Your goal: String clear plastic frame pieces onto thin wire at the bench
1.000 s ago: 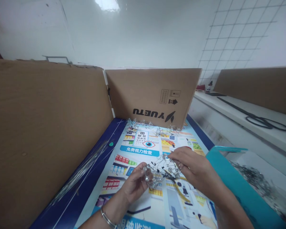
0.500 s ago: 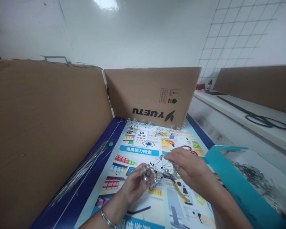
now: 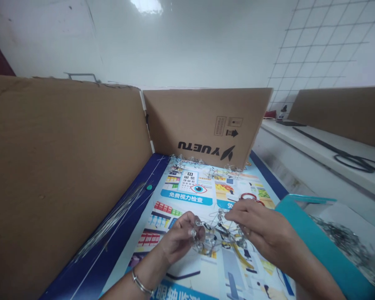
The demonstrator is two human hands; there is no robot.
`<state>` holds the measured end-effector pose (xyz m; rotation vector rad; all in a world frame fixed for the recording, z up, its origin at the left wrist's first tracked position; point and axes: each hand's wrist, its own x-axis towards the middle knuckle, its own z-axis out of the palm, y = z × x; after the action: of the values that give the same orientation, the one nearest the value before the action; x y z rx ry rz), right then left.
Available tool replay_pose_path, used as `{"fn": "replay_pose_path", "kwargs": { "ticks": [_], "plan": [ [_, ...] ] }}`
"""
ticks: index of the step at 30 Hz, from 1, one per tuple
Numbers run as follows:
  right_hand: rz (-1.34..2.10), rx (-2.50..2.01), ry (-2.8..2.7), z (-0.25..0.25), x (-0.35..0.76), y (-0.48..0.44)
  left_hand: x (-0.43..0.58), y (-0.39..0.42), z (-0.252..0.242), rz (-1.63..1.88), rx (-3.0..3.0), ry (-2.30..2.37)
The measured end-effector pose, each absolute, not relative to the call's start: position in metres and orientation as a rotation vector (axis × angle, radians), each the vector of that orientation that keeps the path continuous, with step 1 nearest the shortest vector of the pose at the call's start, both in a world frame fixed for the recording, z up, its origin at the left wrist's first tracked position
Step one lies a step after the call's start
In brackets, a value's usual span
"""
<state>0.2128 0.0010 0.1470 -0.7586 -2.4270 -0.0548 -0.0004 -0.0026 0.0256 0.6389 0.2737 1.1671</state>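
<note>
Between my hands is a tangled wire piece with clear beads (image 3: pixel 213 238), also carrying small dark bits. My left hand (image 3: pixel 179 238) pinches its left end between thumb and fingers. My right hand (image 3: pixel 265 229) curls over the right end with fingertips on the wire; the thumb side is partly hidden. Under the beaded piece, a tool's yellow handle (image 3: pixel 242 256) lies on the printed mat (image 3: pixel 187 266). Just beyond my right hand, red scissor-like loops (image 3: pixel 248 196) show, partly covered.
A teal box (image 3: pixel 315 241) of thin wire pieces (image 3: pixel 346 237) stands at the right. Long straight wires (image 3: pixel 112 221) lie along the left edge. More beaded wire pieces (image 3: pixel 218 171) rest at the back. Cardboard walls (image 3: pixel 206 121) enclose the left and far sides.
The beaded wire piece is turned and spread somewhat differently between my hands. My left hand's fingers have closed more into a pinch. The whole view has shifted slightly.
</note>
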Motion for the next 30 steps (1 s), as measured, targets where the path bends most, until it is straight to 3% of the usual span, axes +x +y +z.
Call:
{"fn": "replay_pose_path", "kwargs": {
  "ticks": [16,30],
  "plan": [
    [-0.123,-0.805,-2.426,0.149,0.213,0.002,-0.010,-0.003,0.037,1.233,0.943,0.337],
    [-0.108,-1.004,-2.191,0.128,0.204,0.021,0.001,0.001,0.022,1.130,0.411,0.315]
  ]
}}
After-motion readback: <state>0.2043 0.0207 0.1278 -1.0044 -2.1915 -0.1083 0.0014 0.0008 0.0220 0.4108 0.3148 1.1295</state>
